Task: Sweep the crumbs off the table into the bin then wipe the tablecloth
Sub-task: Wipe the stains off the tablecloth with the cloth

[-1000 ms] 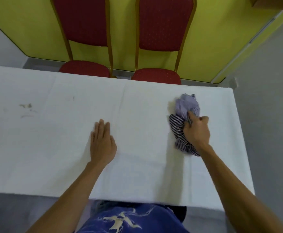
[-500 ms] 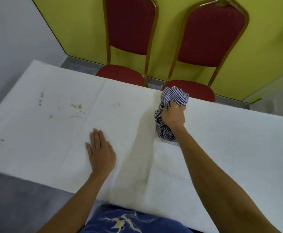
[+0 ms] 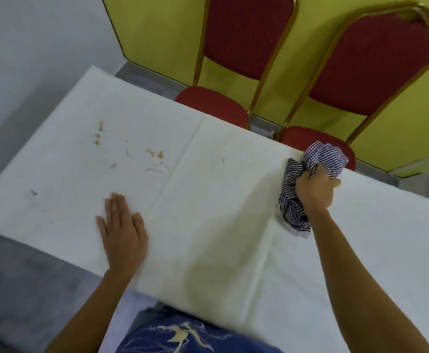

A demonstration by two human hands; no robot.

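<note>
Right hand (image 3: 314, 189): fingers curled tight round a bunched blue-and-white striped cloth (image 3: 291, 207), pressing it down on the white tablecloth (image 3: 221, 250) close to the far edge. The cloth bulged out past my knuckles and trailed back beside my wrist.

Left hand (image 3: 121, 230): flat, palm down, fingers straight and together, resting on the tablecloth near its near edge and holding nothing.

Crumbs (image 3: 154, 155): brown bits and smears scattered on the tablecloth beyond my left hand and off to its left, well apart from the cloth in my right.

Fold line (image 3: 183, 159): a crease in the tablecloth running between the crumbs and my right hand.

Left chair (image 3: 244, 36): red padding, gold frame, beyond the gap between my hands, seat at the table's far edge.

Right chair (image 3: 376, 64): same make, straight beyond my right hand, its seat just behind the cloth.

Yellow wall (image 3: 157, 29): behind both chairs.

Grey floor (image 3: 30, 289): left of my left forearm
</note>
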